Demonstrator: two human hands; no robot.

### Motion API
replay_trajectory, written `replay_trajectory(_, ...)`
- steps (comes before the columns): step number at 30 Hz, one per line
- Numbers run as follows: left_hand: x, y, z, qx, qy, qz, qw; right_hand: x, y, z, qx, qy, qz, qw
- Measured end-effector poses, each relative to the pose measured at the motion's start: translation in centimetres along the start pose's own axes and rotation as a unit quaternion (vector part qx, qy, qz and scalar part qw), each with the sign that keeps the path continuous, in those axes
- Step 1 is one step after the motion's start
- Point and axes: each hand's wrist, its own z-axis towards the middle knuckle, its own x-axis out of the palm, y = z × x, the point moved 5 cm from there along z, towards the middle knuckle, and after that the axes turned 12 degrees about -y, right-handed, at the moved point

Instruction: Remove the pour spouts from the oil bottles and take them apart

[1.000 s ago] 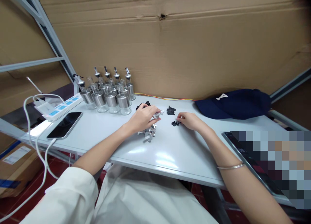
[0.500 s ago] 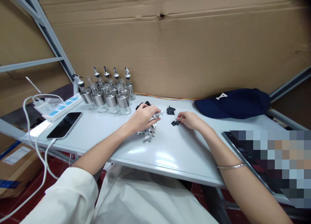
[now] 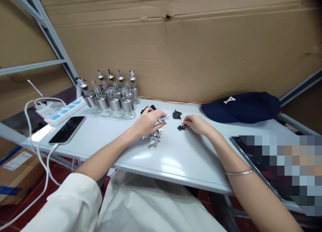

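My left hand (image 3: pixel 150 120) is closed around a silver pourer cap (image 3: pixel 164 118), whose end pokes out past the thumb. Beneath that hand lies a pile of similar silver pourer caps (image 3: pixel 153 142). Just behind it sits a cluster of black stoppers (image 3: pixel 151 108), partly covered by my fingers. My right hand (image 3: pixel 195 124) rests at the table with thumb and forefinger pinched beside several small black pieces (image 3: pixel 180 127). Whatever those fingertips hold is too small to make out. Slightly farther back are several thin black tubes (image 3: pixel 177 114) in a bunch.
Glass bottles with steel bands (image 3: pixel 115 104) stand at the back left, some with pourers fitted. A phone (image 3: pixel 67 129), a power strip (image 3: pixel 65 112) and white cables lie at left. A navy cap (image 3: pixel 241 108) and a partly blurred tablet (image 3: pixel 259 165) are at right.
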Motion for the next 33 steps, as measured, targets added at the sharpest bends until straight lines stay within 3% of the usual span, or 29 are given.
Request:
replay_trajectory(11,0.1,0.0,0.0,0.002,0.005,-0.001,1.0,0.2,0.4,-0.1,-0.039,0.001,0.001,0.999)
replay_trajectory(20,0.1,-0.1,0.0,0.006,0.003,-0.001,1.0,0.1,1.9,-0.2,-0.169,-0.023,0.07,0.983)
replay_trajectory(33,0.1,-0.1,0.0,0.01,-0.003,-0.001,1.0,0.5,0.1,0.6,-0.114,-0.034,0.059,0.991)
